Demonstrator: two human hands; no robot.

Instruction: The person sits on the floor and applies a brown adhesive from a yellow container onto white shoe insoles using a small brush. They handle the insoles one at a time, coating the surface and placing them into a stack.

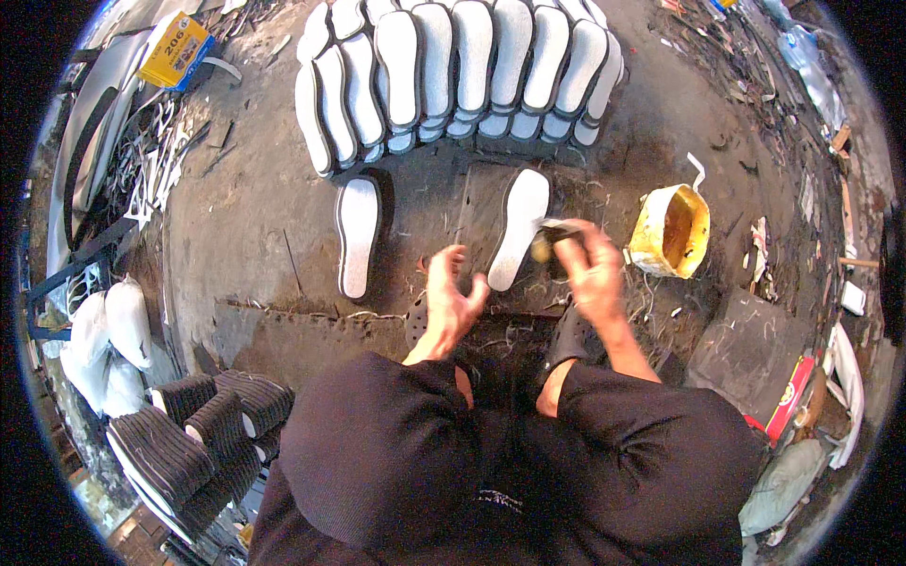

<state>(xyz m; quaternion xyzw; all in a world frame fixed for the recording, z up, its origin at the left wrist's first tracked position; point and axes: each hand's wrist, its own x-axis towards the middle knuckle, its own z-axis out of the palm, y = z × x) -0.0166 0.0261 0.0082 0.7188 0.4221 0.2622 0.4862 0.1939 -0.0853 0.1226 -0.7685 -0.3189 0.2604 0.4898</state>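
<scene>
Nearby, two white insoles lie flat; right hand seemingly pinches a brush, left hand spread.

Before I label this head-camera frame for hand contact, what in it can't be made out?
- Head view: the item in the right hand is mostly covered by its fingers; its kind is unclear.
- Whether the left hand touches the white sole is unclear; its fingers overlap the sole's lower end.
- The yellow tub holds something too dark to identify.
- The lower soles in the stacked white soles are hidden by the upper ones.
</scene>
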